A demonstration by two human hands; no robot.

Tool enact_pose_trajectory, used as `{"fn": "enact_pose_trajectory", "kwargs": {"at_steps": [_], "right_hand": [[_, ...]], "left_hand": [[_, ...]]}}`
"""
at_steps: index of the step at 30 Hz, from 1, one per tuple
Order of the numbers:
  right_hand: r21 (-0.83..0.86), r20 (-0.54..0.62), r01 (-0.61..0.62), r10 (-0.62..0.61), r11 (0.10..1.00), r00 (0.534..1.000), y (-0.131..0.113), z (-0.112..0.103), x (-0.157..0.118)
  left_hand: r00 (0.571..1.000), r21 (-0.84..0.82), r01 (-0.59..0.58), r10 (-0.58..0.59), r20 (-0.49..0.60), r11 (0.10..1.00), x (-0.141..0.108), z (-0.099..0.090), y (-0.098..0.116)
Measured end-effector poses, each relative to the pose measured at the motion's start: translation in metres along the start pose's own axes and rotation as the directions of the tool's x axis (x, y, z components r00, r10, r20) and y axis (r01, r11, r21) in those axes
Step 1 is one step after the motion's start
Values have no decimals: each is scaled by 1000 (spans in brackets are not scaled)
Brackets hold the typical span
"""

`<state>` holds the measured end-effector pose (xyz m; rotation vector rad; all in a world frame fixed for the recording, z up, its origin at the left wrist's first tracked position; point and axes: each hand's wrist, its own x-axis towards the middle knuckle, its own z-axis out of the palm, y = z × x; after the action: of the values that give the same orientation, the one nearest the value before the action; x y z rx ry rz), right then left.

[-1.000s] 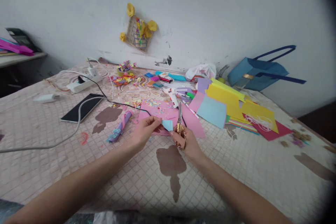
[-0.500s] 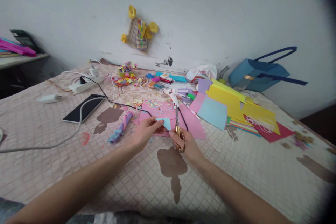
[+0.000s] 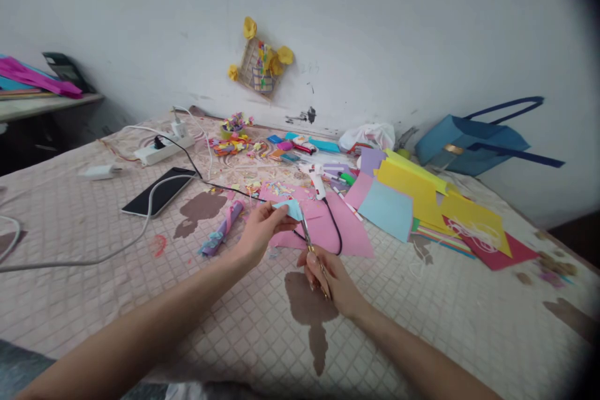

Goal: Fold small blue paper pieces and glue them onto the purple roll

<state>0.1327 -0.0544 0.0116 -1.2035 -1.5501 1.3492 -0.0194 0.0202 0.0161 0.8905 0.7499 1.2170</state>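
A small light-blue piece of paper is pinched in my left hand. My right hand is closed round the gold handles of a pair of scissors, whose blades point up and away, at the right edge of the blue paper. Whether the blades are parted I cannot tell. Beneath both lies a sheet of pink paper. Beyond it rests a white glue gun with a black cord. Left of my left hand lies a purple paper roll with pink and blue trim.
Coloured sheets, including a yellow one, spread on the right near a blue bag. On the left are a tablet-like black device, a power strip and trailing cables. Paper scraps litter the back of the table.
My right hand has turned and lowered the scissors, bringing the blades to the blue paper's edge. The paper has tilted in my left hand. The whole view has shifted slightly.
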Motion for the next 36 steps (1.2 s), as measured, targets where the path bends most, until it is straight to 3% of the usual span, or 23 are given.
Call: {"fn": "enact_pose_trajectory", "kwargs": {"at_steps": [8, 36], "right_hand": [[-113, -30, 40, -44, 993, 999, 7, 1, 2], [-80, -68, 2, -8, 997, 998, 10, 5, 3]], "left_hand": [[1000, 12, 3, -3, -4, 1000, -2, 4, 2], [1000, -20, -2, 2, -10, 1000, -5, 7, 1]]}}
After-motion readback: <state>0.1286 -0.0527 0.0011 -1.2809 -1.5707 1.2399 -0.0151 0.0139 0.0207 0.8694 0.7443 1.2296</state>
